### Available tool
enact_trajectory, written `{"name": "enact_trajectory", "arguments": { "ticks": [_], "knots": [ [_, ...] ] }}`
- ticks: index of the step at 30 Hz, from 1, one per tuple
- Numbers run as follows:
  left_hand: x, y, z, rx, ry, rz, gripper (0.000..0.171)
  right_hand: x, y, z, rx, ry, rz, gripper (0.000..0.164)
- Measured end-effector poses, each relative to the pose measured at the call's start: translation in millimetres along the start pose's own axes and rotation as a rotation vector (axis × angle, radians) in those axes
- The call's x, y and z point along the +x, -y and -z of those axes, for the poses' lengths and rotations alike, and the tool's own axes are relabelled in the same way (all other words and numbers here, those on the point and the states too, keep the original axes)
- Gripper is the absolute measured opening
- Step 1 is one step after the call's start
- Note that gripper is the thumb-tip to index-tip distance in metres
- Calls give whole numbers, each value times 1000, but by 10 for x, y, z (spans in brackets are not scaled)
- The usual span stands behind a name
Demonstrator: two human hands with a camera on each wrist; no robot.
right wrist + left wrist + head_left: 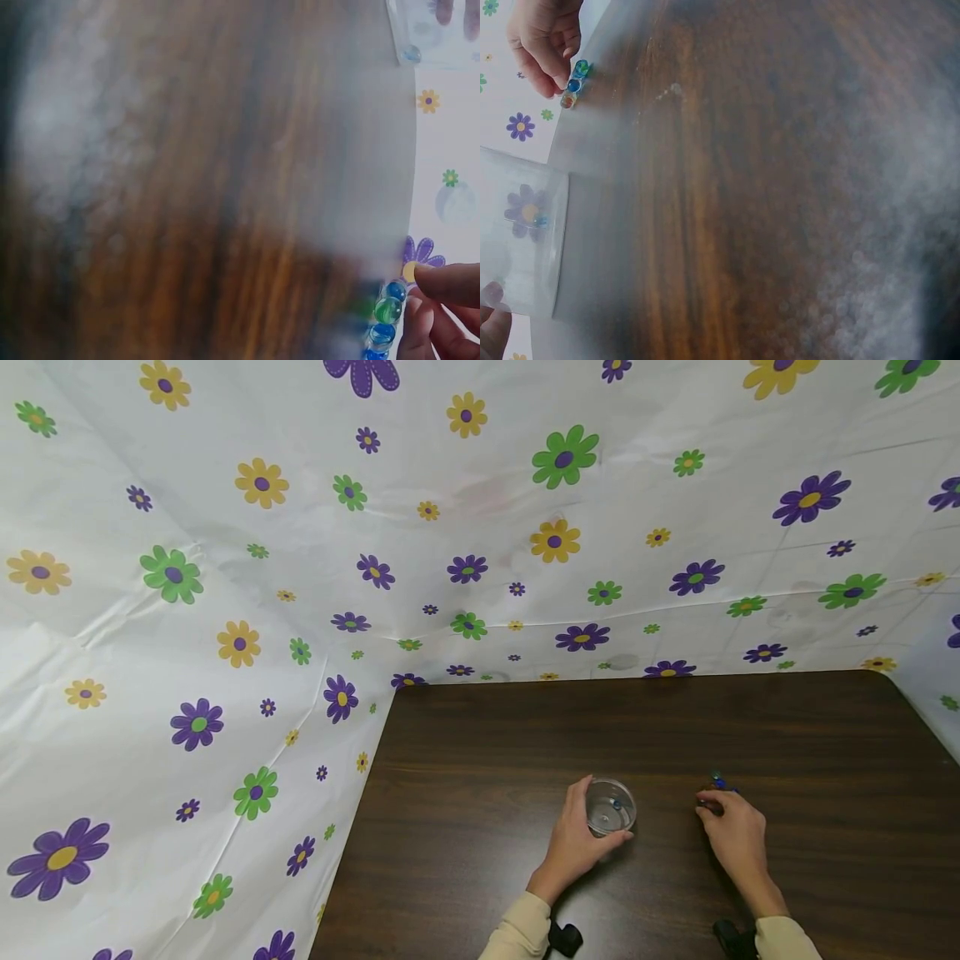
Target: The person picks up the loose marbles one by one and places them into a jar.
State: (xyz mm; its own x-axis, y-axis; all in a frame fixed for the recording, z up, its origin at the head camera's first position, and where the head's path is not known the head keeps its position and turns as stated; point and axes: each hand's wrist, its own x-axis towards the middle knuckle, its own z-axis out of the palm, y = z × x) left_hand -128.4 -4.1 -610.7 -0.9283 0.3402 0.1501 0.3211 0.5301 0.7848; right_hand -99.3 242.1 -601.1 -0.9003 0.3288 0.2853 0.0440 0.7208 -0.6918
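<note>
The cup [599,811] is set on the bench [480,827], with a marble [617,805] contained in it and its left and near sides touched by the left hand [576,835]. To the right of the cup and well apart from it, a cluster of marbles [720,783] is placed, partly covered from the near side by the right hand [735,831]. Behind the cup, the bench's far edge is backed by a sheet [495,485], by which its left edge is also flanked.

no legible txt, labels, nos. — all views
</note>
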Motion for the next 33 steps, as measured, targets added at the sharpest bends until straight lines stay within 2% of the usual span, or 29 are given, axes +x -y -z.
{"name": "enact_trajectory", "arguments": {
  "ticks": [8, 22, 33],
  "knots": [
    [0, -6, 5, -7, 6, 6, 95, -1, -54, -17, -1, -11, -3, 14],
    [-5, 14, -9, -3, -8, -22, 94, 0, -124, -13, -27, 9, 2, 13],
    [-10, 3, -1, -8, -8, -9, 95, 1, -148, -11, -56, 45, 55, 17]
  ]
}}
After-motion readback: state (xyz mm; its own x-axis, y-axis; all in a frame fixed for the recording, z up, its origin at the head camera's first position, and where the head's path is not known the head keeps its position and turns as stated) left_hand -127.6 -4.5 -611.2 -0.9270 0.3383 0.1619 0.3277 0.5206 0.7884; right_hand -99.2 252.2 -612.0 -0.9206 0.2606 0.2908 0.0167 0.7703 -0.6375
